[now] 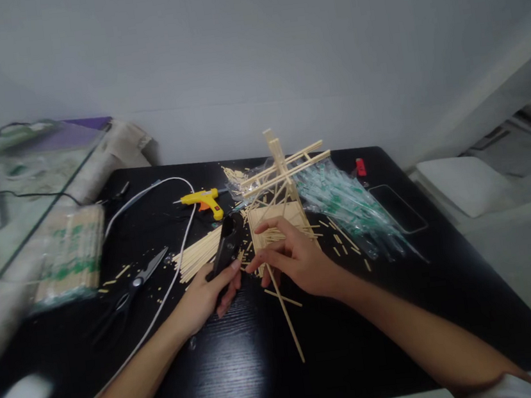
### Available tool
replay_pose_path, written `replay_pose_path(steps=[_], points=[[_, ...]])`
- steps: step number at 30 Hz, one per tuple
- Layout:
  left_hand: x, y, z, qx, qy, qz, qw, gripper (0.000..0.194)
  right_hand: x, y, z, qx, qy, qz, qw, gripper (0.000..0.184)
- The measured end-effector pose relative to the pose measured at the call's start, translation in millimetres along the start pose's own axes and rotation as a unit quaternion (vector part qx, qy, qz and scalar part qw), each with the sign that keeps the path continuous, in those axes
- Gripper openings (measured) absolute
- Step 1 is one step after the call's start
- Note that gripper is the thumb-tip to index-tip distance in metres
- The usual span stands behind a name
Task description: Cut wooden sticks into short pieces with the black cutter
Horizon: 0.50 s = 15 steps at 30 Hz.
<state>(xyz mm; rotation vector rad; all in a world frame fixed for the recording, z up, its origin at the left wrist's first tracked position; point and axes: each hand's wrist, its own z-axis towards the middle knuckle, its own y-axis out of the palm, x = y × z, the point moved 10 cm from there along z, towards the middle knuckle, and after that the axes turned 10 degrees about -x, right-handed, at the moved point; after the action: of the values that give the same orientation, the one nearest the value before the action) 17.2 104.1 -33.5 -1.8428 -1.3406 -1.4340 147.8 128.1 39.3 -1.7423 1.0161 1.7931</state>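
Note:
My left hand (214,292) is closed around a black hand tool (229,243), its head pointing away from me; the exact kind cannot be made out. My right hand (296,256) hovers over a small flat panel of wooden sticks (272,214), its fingers curved and apart. Just below those fingers, a long thin stick (286,316) slants towards the table's front; its far end is partly hidden by them. A short stick (283,297) crosses behind it. Beyond the panel rises a frame of glued-looking sticks (284,171) with crossing bars.
A yellow glue gun (201,198), loose sticks (199,253) and scissors (135,283) lie on the left of the black table (360,336). A white cable (172,285) curves past them. Packaged sticks (66,256) stand farther left. Green-and-clear plastic wrappers (348,205) and a red object (361,167) are at right.

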Motion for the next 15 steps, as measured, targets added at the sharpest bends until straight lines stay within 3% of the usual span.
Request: replay_pose_path(steps=[15], points=[[18,6.0,-2,-0.004,0.045,0.083,0.996,0.044,0,2,1,-0.009,-0.015,-0.003,1.000,0.020]])
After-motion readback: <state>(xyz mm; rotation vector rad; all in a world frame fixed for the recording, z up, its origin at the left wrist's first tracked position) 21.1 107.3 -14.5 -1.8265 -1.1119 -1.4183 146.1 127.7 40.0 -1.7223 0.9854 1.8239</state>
